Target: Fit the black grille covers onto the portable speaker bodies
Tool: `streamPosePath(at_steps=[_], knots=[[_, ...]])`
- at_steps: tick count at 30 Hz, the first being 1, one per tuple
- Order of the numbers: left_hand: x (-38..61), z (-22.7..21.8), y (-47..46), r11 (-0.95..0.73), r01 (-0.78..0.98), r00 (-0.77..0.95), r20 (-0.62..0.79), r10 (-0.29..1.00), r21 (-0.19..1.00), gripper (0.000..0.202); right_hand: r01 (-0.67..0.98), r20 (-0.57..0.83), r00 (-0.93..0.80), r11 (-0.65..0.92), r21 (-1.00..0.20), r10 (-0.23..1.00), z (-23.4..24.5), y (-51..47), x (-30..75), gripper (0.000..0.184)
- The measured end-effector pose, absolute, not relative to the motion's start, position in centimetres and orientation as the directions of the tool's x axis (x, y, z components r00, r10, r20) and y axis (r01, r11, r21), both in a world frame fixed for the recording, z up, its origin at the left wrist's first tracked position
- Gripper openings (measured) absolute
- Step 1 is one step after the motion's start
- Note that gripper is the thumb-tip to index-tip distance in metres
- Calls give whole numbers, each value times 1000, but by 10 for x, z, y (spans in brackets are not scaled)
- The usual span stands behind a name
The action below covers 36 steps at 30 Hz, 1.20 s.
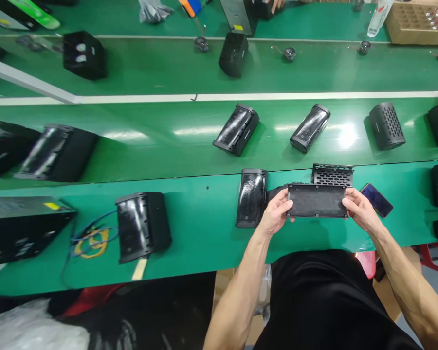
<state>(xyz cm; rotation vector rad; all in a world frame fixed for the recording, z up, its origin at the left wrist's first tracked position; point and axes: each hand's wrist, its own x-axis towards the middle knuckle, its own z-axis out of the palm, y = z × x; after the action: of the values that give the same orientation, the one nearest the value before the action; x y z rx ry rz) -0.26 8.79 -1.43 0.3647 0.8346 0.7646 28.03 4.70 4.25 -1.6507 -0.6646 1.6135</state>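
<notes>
A flat black rectangular panel [317,201] with a raised rim and small clips or holes along its edges is held level above the green bench. My left hand [277,211] pinches its left end between thumb and fingers. At the opposite end, my right hand [358,209] grips it the same way. Just behind the panel lies a black slotted casing [333,176], its lower part hidden. To the left of my left hand, a black speaker-like unit [251,198] with a glossy front rests on the bench. A dark phone [377,200] lies right beside my right hand.
Several black units, such as one glossy unit [237,129] and one slotted unit [387,125], sit along the green belt [149,141]. At left are another unit [144,226], coiled cables [95,240] and a large box [25,231]. Small round speaker drivers [289,54] lie farther back.
</notes>
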Motion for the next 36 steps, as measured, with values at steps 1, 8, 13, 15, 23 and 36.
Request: streamPosePath(at_steps=[1, 8, 13, 15, 23, 36], knots=[[-4, -16, 89, 680, -468, 432, -525, 733, 565, 70, -135, -620, 79, -608, -783, 781, 43, 47, 279, 55], [4, -23, 83, 587, -680, 368, -487, 792, 440, 84, -271, -615, 94, -574, -772, 783, 40, 57, 259, 52], [35, -21, 76, 521, -726, 369, -384, 846, 449, 96, -322, -608, 64, -560, -763, 792, 29, 61, 230, 49], [38, -25, 79, 514, -725, 368, -373, 852, 459, 87, -295, -608, -6, -582, -758, 794, 21, 67, 224, 47], [-27, -68, 84, 442, -812, 289, -396, 872, 381, 81, 74, -453, 289, -491, -868, 844, -15, 225, 254, 43], [-33, -18, 85, 329, -944, 305, -316, 898, 25, 108, -366, -672, 261, -573, -734, 693, -42, 305, 244, 25]])
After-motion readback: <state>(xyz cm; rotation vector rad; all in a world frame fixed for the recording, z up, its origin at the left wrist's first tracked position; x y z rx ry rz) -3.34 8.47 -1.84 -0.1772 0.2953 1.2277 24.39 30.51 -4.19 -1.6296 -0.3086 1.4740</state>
